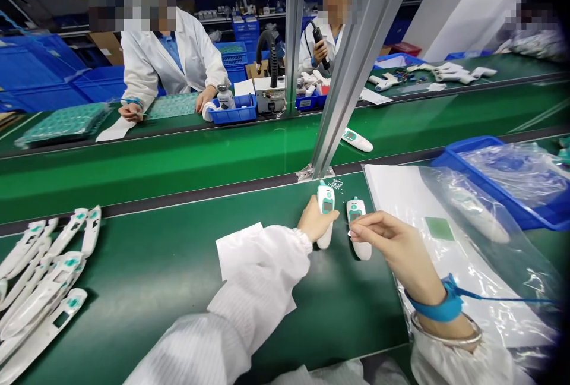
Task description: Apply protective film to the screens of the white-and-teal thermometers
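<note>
Fingers of the left hand (317, 223) curl closed around the white body of a handheld thermometer (325, 210), held nearly upright with its display end pointing away. The extended fingertips (354, 230) of the right hand (387, 239) lie against a 2nd handheld thermometer (358, 248), just beside the 1st; whether they grip it cannot be told. Both wrists angle inward, with the forearms reaching forward over a green conveyor belt (356, 314). The left sleeve (253, 290) crosses a white paper sheet (234, 251). A blue wrist strap (439, 305) circles the right wrist, above a clear plastic bag (472, 230). White device housings (44, 278) lie in a row at far left.
</note>
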### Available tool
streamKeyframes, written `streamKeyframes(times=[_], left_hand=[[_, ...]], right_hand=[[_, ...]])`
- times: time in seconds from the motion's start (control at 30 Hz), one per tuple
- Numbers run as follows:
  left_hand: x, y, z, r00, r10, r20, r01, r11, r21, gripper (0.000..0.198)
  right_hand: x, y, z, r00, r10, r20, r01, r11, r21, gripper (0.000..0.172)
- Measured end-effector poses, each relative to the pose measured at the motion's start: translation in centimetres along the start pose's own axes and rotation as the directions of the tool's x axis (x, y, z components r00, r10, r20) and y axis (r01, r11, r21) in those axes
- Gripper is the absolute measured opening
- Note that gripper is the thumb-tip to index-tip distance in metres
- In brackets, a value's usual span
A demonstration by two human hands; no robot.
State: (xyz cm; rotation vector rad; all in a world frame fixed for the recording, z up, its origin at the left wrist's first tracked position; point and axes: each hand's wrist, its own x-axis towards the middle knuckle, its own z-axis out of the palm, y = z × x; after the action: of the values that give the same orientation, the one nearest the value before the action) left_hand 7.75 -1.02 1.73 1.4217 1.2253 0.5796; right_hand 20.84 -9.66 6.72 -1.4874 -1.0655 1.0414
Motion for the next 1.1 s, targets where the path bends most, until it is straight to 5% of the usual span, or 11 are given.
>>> streamKeyframes(times=[0.13, 0.3, 0.53, 1.1], left_hand=[[-4.1, 0.4, -3.7, 0.999, 0.001, 0.034, 0.009, 0.961, -0.275, 0.049], [-8.6, 0.8, -7.2, 0.994, 0.041, 0.103, 0.043, 0.719, -0.694, 0.102], [-10.7, 0.4, -8.9, 0.997, 0.082, 0.014, -0.048, 0.701, -0.712, 0.107], [-11.1, 0.3, -8.8, 0.988, 0.144, -0.046, -0.136, 0.713, -0.687, 0.106]], right_hand=[[0.8, -1.3, 2.7, 0.996, -0.051, 0.076, 0.044, 0.995, 0.091, 0.021], [1.3, -2.7, 7.1, 0.972, -0.077, 0.221, 0.035, 0.981, 0.188, 0.017], [1.1, -2.9, 10.2, 0.943, -0.078, 0.324, 0.024, 0.986, 0.166, 0.015], [0.6, -3.8, 10.7, 0.939, -0.127, 0.321, 0.102, 0.991, 0.091, 0.012]])
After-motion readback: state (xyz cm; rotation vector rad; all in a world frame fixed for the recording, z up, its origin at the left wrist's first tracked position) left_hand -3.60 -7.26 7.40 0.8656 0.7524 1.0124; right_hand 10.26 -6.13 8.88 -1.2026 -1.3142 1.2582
